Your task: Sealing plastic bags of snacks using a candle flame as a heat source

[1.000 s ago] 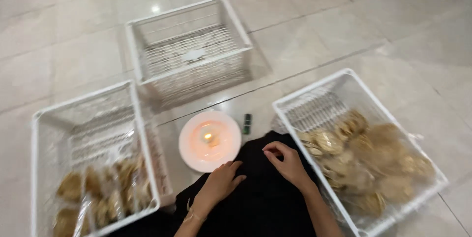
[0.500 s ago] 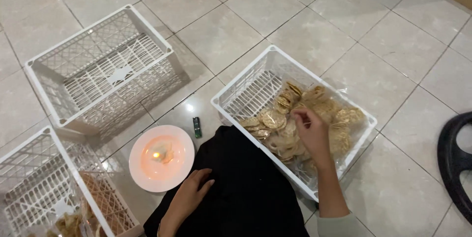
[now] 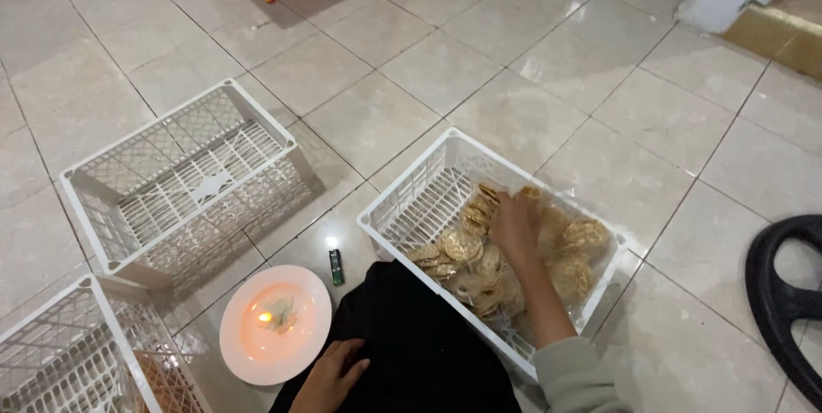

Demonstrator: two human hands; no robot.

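Right arm's stretched out forward, right hand (image 3: 514, 223) palm down with fingers curled loosely. Left hand (image 3: 330, 374) sits low and close to the body, fingers relaxed and spread, gripping nothing.

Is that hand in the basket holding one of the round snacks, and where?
Cannot tell. The right hand lies palm-down on the round crackers in the white basket, its fingertips hidden. The left hand holds nothing, resting on black cloth.

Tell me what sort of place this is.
Probably a home floor used for small-scale food packing. The person sits on pale glossy floor tiles; the right hand reaches into a white plastic crate of round crackers, with a lit candle on a plate and an empty crate alongside.
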